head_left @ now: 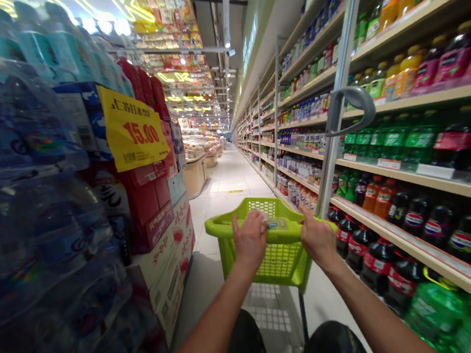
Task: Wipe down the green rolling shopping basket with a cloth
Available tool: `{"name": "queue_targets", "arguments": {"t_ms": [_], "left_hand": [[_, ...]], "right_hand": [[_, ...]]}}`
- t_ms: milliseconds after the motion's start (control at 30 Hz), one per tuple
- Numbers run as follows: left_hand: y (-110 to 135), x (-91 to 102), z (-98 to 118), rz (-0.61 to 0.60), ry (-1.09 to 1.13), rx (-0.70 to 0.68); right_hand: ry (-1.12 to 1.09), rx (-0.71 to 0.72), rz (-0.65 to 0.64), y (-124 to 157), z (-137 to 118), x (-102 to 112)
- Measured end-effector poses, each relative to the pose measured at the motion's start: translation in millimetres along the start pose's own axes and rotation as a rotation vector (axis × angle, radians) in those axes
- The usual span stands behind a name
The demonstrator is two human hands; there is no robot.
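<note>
A lime-green shopping cart (266,263) with a lattice basket stands in front of me in the aisle. My left hand (251,240) is closed around the left part of its handle (283,231). Farther right on the same bar, my right hand (318,238) is wrapped round it, thumb pointing up. A small label sits on the handle between the two hands. What I see of the basket's inside, through the lattice, shows no goods; part of it is hidden behind the handle and my hands. My knees show below the cart.
Shelves (413,170) of soda bottles line the right side, with a grey metal post (338,88) and a grey loop attached. Close on the left rise shrink-wrapped bottle packs (40,221) and stacked cartons (149,209) with a yellow price sign (133,128). The tiled floor (228,169) runs ahead between them.
</note>
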State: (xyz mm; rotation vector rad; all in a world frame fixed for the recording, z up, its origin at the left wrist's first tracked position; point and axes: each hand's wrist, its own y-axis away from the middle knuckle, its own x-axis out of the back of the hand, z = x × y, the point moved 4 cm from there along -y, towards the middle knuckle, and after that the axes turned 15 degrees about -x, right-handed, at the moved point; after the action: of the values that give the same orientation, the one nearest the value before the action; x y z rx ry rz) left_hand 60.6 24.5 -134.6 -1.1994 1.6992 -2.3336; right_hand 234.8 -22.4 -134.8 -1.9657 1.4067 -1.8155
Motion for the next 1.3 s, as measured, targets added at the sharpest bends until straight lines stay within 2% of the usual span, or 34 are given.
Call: {"name": "queue_targets", "arguments": {"t_ms": [67, 100, 167, 233, 300, 367, 467, 533, 600, 700, 767, 833, 900, 967, 1033, 1100, 1167, 1233, 1300], "left_hand": [[-2.5, -6.5, 14.4, -0.030, 0.022, -0.104], [-2.3, -6.2, 13.8, -0.042, 0.017, -0.122], [1.0, 1.6, -3.8, -0.045, -0.021, -0.067], [6.1, 13.8, -29.5, -0.021, -0.076, 0.059], [8.6, 19.6, -41.8, 0.004, -0.103, 0.136], [6.1, 13.2, -31.1, 0.005, -0.083, 0.084], [0.6, -5.1, 1.2, -0.012, -0.033, -0.106], [1.7, -8.7, 5.4, -0.022, -0.025, -0.169], [7.1, -1.3, -12.8, -0.015, -0.048, -0.125], [17.2, 17.8, -52.7, 0.059, -0.127, 0.060], [20.1, 21.2, -61.4, 0.097, -0.148, 0.125], [18.9, 14.1, -50.9, 0.095, -0.124, 0.080], [16.6, 5.0, -35.1, 0.068, -0.092, -0.022], [16.5, 3.6, -31.7, 0.048, -0.089, -0.081], [18.3, 11.7, -45.7, 0.059, -0.115, -0.044], [20.8, 23.4, -65.7, 0.107, -0.148, 0.061], [22.1, 28.9, -75.0, 0.155, -0.165, 0.154], [20.4, 23.4, -66.2, 0.152, -0.146, 0.141], [17.9, 12.6, -48.1, 0.108, -0.113, 0.038]], "right_hand": [[0.014, 0.007, 0.003, -1.2, 1.2, 0.3], [0.021, 0.008, 0.006, -1.9, 2.3, 0.5], [0.028, 0.010, 0.014, -3.4, 3.8, 0.6], [0.028, 0.002, 0.016, -4.0, 3.8, 0.0], [0.022, -0.005, 0.020, -3.9, 1.8, -0.8], [0.017, -0.010, 0.029, -3.5, -0.6, -1.2], [0.016, -0.005, 0.039, -3.9, -1.3, -1.4], [0.017, -0.001, 0.040, -4.7, 0.7, -1.4], [0.011, 0.001, 0.039, -5.2, 3.0, -1.7], [-0.009, 0.005, 0.025, -4.7, 3.1, -3.3], [-0.011, 0.007, 0.015, -4.0, 1.5, -4.6], [-0.002, 0.005, 0.010, -3.6, 0.8, -5.4], [0.011, 0.002, 0.008, -3.9, 2.2, -5.5], [0.010, 0.002, 0.013, -4.4, 5.0, -4.8], [-0.011, 0.009, 0.020, -4.7, 7.4, -3.9], [-0.034, 0.010, 0.026, -4.5, 7.8, -3.3], [-0.045, 0.005, 0.029, -4.0, 6.2, -3.1], [-0.039, -0.008, 0.027, -3.5, 3.9, -3.2], [-0.027, -0.017, 0.019, -3.5, 2.5, -3.2]]}}
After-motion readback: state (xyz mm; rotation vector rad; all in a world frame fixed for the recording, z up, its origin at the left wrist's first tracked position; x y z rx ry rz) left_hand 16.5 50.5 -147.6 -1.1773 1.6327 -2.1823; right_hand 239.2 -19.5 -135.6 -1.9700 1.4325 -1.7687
